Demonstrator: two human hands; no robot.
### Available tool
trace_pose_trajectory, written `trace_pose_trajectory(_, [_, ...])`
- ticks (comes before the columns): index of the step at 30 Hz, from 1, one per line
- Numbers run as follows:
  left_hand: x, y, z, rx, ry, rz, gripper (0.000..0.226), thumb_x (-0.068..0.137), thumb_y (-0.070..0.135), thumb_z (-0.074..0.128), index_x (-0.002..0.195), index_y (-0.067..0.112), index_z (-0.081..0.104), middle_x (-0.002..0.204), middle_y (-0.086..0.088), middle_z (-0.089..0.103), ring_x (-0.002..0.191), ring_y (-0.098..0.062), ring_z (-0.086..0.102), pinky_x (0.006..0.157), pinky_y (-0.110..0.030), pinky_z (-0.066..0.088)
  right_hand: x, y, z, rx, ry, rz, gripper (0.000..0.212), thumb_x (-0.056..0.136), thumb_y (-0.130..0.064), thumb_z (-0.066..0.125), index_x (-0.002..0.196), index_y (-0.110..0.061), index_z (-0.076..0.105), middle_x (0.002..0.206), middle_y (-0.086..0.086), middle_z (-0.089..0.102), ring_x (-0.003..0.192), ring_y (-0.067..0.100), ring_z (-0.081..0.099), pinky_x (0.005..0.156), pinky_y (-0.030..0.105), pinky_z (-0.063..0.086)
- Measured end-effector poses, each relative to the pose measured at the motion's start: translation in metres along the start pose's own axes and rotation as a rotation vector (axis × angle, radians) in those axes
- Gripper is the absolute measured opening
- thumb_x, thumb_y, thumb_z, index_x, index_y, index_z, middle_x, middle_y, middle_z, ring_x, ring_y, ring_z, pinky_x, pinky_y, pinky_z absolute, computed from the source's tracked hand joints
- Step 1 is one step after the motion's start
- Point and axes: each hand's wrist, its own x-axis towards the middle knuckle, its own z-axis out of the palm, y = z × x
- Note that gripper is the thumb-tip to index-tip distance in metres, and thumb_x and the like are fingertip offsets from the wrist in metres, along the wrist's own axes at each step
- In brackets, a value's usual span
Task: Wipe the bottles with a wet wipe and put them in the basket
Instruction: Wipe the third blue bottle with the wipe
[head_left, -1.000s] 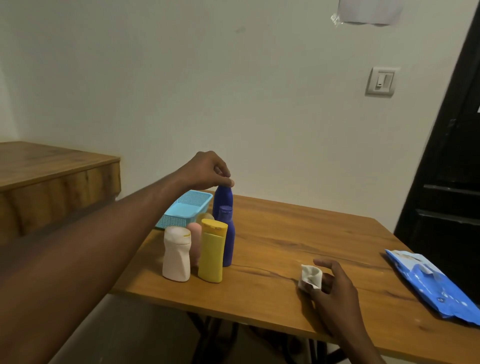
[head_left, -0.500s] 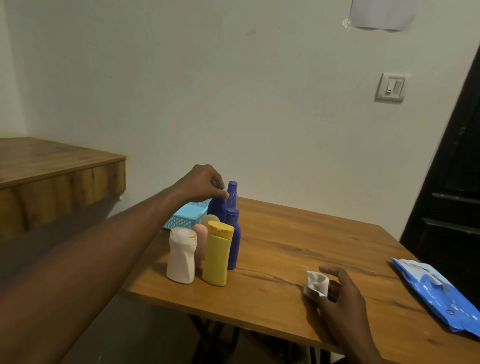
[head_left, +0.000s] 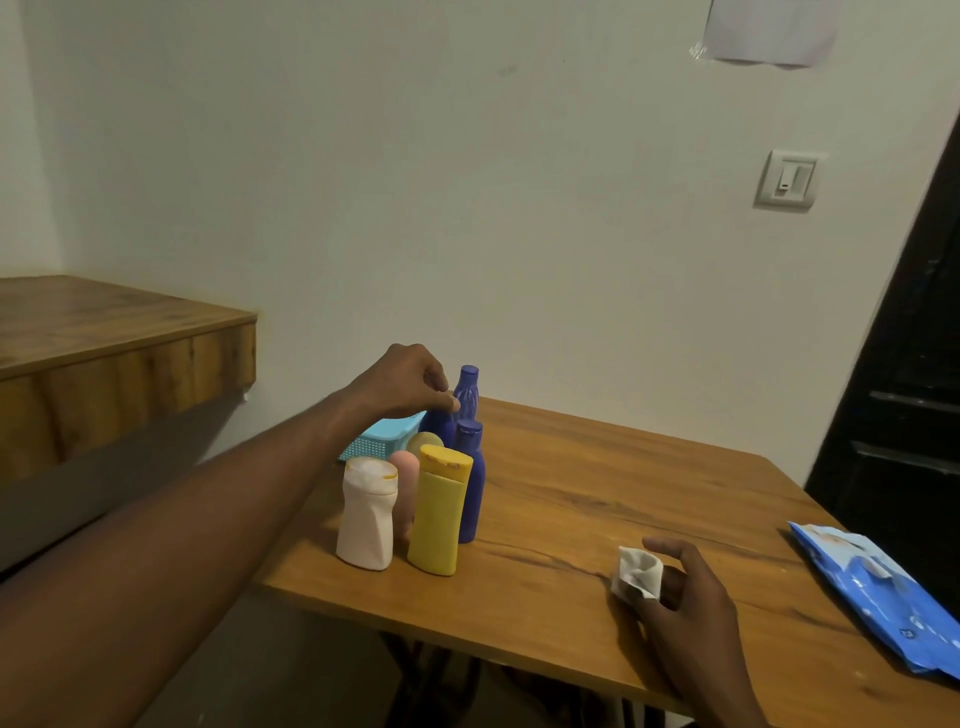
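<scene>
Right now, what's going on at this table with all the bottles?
A person reaches the left hand to the tall blue bottle at the back of a bottle cluster, fingers pinching its neck. The right hand rests on the table holding a crumpled white wipe. The blue basket sits behind the bottles, partly hidden. A blue wipes pack lies at the table's right edge.

I can read no words or numbers here. The blue wipes pack (head_left: 878, 597) at the right of my worktop (head_left: 571, 519) carries pale print, too small and blurred to make out. The bottles (head_left: 436, 514) show me no legible label.
</scene>
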Motion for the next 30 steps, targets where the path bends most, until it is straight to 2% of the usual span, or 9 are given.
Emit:
trace_pose_trajectory(3, [-0.001,0.0,0.001,0.001,-0.005,-0.006,0.035,0.078,0.038,0.085,0.1,0.012,0.08,0.096,0.0,0.076,0.091,-0.015,0.07,0.079,-0.031,0.058,0.0,0.0,0.001,-0.01,0.005,0.004,0.048,0.078,-0.009,0.086,0.112,-0.033,0.061,0.072,-0.026,0.069,0.072,-0.006,0.067,0.061,0.02,0.05])
trace_pose_trajectory(8, [0.0,0.001,0.001,0.003,-0.011,-0.009,0.04,0.076,0.045,0.086,0.1,0.013,0.08,0.096,0.0,0.076,0.09,-0.014,0.069,0.078,-0.031,0.057,-0.002,-0.005,0.002,0.002,0.007,0.01,0.049,0.078,-0.011,0.087,0.11,-0.036,0.06,0.08,-0.024,0.067,0.078,-0.003,0.066,0.06,0.016,0.049])
trace_pose_trajectory(14, [0.005,0.008,-0.002,-0.031,-0.022,-0.024,0.043,0.077,0.054,0.083,0.096,0.016,0.078,0.093,0.003,0.075,0.088,-0.012,0.068,0.078,-0.033,0.058,-0.004,-0.009,-0.001,0.025,0.005,0.038,0.042,0.076,-0.01,0.088,0.098,-0.033,0.06,0.068,-0.024,0.071,0.075,0.001,0.067,0.058,0.026,0.053])
trace_pose_trajectory(16, [0.008,0.012,-0.002,-0.033,-0.019,-0.015,0.039,0.078,0.052,0.083,0.093,0.016,0.08,0.091,0.004,0.076,0.087,-0.01,0.068,0.075,-0.03,0.055,-0.004,-0.011,-0.002,0.028,0.0,0.047,0.042,0.077,-0.01,0.088,0.098,-0.032,0.06,0.071,-0.019,0.073,0.075,0.003,0.069,0.059,0.028,0.055])
trace_pose_trajectory(18, [0.013,0.016,-0.002,-0.039,-0.005,-0.005,0.031,0.081,0.045,0.083,0.091,0.016,0.081,0.09,0.003,0.077,0.088,-0.01,0.068,0.074,-0.028,0.053,-0.005,-0.012,-0.002,0.031,-0.008,0.051,0.042,0.077,-0.01,0.087,0.099,-0.031,0.059,0.073,-0.014,0.076,0.072,0.004,0.07,0.067,0.037,0.059])
trace_pose_trajectory(20, [0.022,0.019,-0.001,-0.042,0.019,-0.003,0.021,0.084,0.034,0.081,0.091,0.015,0.082,0.092,0.002,0.077,0.091,-0.012,0.069,0.072,-0.027,0.052,-0.005,-0.012,-0.002,0.033,-0.015,0.046,0.042,0.077,-0.011,0.088,0.1,-0.03,0.059,0.076,-0.016,0.076,0.07,0.002,0.071,0.072,0.044,0.059])
trace_pose_trajectory(24, [0.046,0.022,0.003,-0.042,0.03,-0.014,0.016,0.085,0.029,0.08,0.094,0.016,0.082,0.093,0.004,0.076,0.092,-0.011,0.068,0.072,-0.026,0.052,-0.002,-0.011,-0.001,0.075,-0.039,0.067,0.041,0.076,-0.01,0.088,0.1,-0.029,0.061,0.08,-0.018,0.077,0.073,0.0,0.071,0.073,0.044,0.061])
trace_pose_trajectory(28, [0.072,0.02,0.013,-0.043,0.028,-0.026,0.016,0.084,0.027,0.081,0.095,0.016,0.083,0.097,0.003,0.077,0.095,-0.012,0.068,0.075,-0.027,0.049,0.012,-0.013,0.006,0.175,-0.087,0.137,0.039,0.077,0.0,0.084,0.102,-0.022,0.064,0.083,-0.004,0.079,0.072,0.01,0.074,0.067,0.04,0.059])
trace_pose_trajectory(30, [0.083,0.017,0.02,-0.045,0.026,-0.038,0.015,0.084,0.025,0.08,0.095,0.015,0.083,0.097,0.002,0.077,0.096,-0.012,0.067,0.075,-0.026,0.047,0.024,-0.017,0.016,0.201,-0.105,0.154,0.037,0.079,0.001,0.082,0.102,-0.023,0.066,0.085,-0.007,0.079,0.073,0.011,0.074,0.065,0.04,0.06])
